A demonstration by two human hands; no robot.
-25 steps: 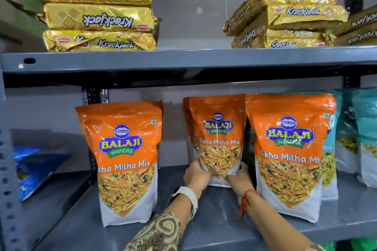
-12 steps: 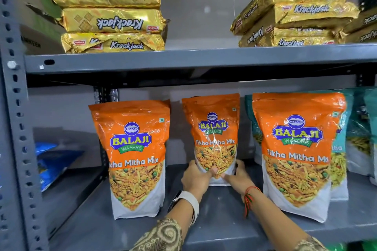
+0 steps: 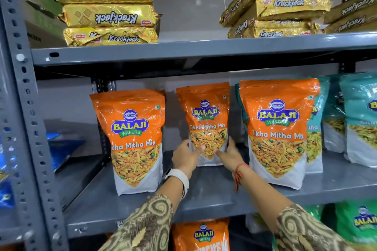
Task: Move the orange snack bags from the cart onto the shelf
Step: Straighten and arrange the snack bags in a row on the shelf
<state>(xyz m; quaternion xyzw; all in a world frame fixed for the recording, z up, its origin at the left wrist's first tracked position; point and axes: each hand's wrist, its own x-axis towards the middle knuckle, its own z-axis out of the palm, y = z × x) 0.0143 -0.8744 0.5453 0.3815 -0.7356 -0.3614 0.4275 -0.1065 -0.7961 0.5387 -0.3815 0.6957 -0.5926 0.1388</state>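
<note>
Three orange Balaji snack bags stand upright on the grey middle shelf (image 3: 214, 195). The middle orange bag (image 3: 205, 116) stands far back near the wall. My left hand (image 3: 186, 156) grips its lower left edge and my right hand (image 3: 229, 154) its lower right edge, thumbs on the front. A left orange bag (image 3: 132, 138) and a right orange bag (image 3: 277, 128) stand nearer the shelf's front edge on either side. The cart is out of view.
Teal snack bags (image 3: 359, 116) stand at the right of the same shelf. Gold Krackjack packs (image 3: 106, 12) are stacked on the shelf above. Another orange bag (image 3: 202, 234) and green bags (image 3: 359, 222) sit below. A perforated grey upright (image 3: 30, 120) borders the left, blue packets beyond it.
Both hands have pushed the middle orange bag deeper toward the back of the shelf. The view has shifted, with the shelving now sitting further right and lower in frame.
</note>
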